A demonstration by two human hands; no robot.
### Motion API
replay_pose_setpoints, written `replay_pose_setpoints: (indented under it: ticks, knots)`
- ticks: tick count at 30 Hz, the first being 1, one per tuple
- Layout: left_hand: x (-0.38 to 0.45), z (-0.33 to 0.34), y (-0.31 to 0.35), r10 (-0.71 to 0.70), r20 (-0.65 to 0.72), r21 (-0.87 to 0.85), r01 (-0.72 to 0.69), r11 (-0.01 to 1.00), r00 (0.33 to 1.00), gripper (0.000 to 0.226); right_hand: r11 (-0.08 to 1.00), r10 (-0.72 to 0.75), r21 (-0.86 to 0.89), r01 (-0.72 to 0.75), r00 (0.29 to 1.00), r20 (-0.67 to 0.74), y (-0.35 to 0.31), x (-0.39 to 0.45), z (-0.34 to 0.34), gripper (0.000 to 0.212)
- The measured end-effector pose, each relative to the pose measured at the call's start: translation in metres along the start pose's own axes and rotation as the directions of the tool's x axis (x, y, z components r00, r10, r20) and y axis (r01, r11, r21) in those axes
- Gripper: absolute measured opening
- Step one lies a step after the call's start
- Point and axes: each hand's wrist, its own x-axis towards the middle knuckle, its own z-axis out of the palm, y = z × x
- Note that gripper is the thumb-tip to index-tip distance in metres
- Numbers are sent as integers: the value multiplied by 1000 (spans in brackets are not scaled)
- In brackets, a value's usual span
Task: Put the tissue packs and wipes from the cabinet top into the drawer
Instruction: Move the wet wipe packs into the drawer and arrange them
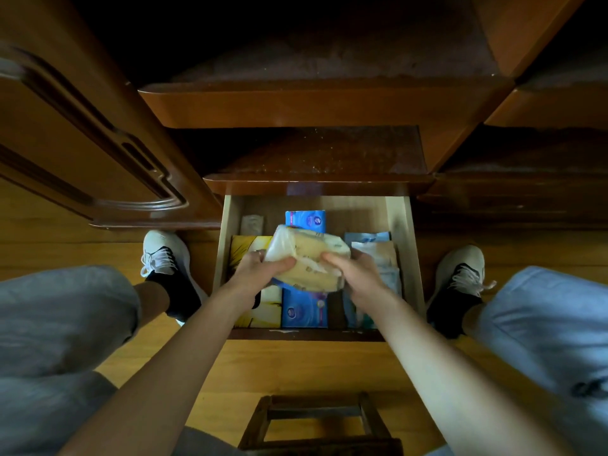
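— Drawer point(399, 225), contents?
— I log: yellow pack point(245, 255) at left; two blue packs point(306, 220) down the middle; pale packets point(378, 258) at right.
— Floor point(296, 366)?
— Wooden stool point(316, 422), two shoes point(164, 255).

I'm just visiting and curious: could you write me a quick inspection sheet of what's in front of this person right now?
Surface: an open wooden drawer pulled out low over a wooden floor; dusty cabinet shelves above it.
Job's things: a beige tissue pack in clear wrap held over the drawer; below it lie a blue tissue pack, a second blue pack further back, a yellow pack at the left and pale wipes packs at the right.
Clutter: a small pale packet at the drawer's back left.
Grippers: left hand and right hand both grip the beige pack.
Cables: nothing seen.
Surroundings: a cabinet door, a wooden stool, two sneakers.
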Motion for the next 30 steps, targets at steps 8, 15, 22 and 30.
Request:
replay_pose_setpoints:
  ticks: [8, 15, 22, 30]
  knots:
    - [3, 36, 2, -66, 123, -250, 95, 964, 990, 53, 992, 76, -108, -63, 989, 125, -22, -10, -42, 40]
    - [22, 67, 19, -65, 93, -143, 78, 987, 994, 38, 994, 89, -74, -86, 995, 39, -20, 0, -78, 41]
    - [34, 101, 28, -69, -112, -325, 29, 945, 991, 27, 853, 100, 515, -83, 995, -5, -18, 13, -64, 53]
    - [35, 103, 24, 156, -118, -28, -160, 987, 981, 31, 825, 306, 552, -119, 916, -259, -19, 39, -31, 44]
